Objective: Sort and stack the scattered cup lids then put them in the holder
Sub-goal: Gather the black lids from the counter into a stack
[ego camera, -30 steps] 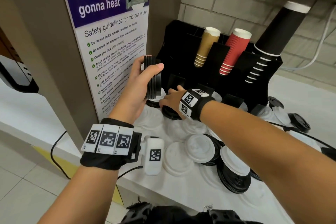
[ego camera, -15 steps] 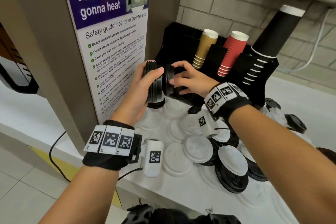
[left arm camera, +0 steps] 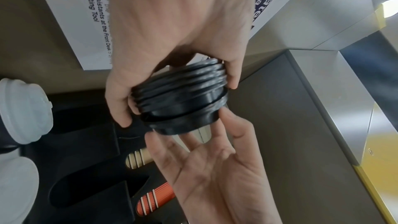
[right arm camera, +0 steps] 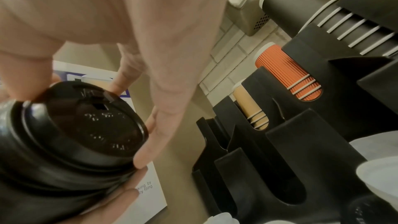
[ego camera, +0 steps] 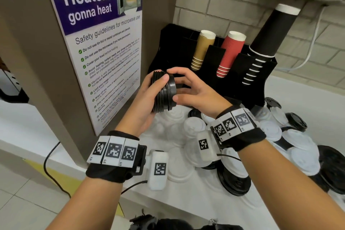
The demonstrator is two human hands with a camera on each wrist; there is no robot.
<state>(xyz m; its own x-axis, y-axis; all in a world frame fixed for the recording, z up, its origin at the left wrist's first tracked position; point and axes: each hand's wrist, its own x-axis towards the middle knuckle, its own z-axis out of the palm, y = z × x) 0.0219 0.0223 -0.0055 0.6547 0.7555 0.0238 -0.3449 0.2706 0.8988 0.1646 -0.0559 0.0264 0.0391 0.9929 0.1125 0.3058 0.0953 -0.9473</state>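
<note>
The left hand (ego camera: 147, 99) grips a stack (ego camera: 162, 92) of black lids on its side, thumb curled over the top edge and fingers wrapped round the back, in the air in front of the holder (ego camera: 231, 80). The left wrist view shows the same hold: thumb on one side, fingers on the other, ridged rims between them.

The right hand (ego camera: 194, 91) meets the stack from 3 o'clock. Its thumb and fingertips pinch the rim of the outermost lid (right arm camera: 86, 125), which sits against the end of the stack. In the right wrist view that lid faces the camera, its sip opening near the top, with fingertips touching its edge at 4 o'clock. The palm stands clear of the lid.

The holder stands at 12 to 2 o'clock from the hands, against the brick wall. It carries tan cups (ego camera: 202, 48), red cups (ego camera: 231, 52) and a tall black cup stack (ego camera: 268, 39), all tilted.

On the white counter (ego camera: 205, 209) at 4 to 6 o'clock from the hands lie loose white lids (ego camera: 194, 127) and black lids (ego camera: 235, 185), some overlapping. A poster (ego camera: 104, 58) hangs on the panel at 10 o'clock.
</note>
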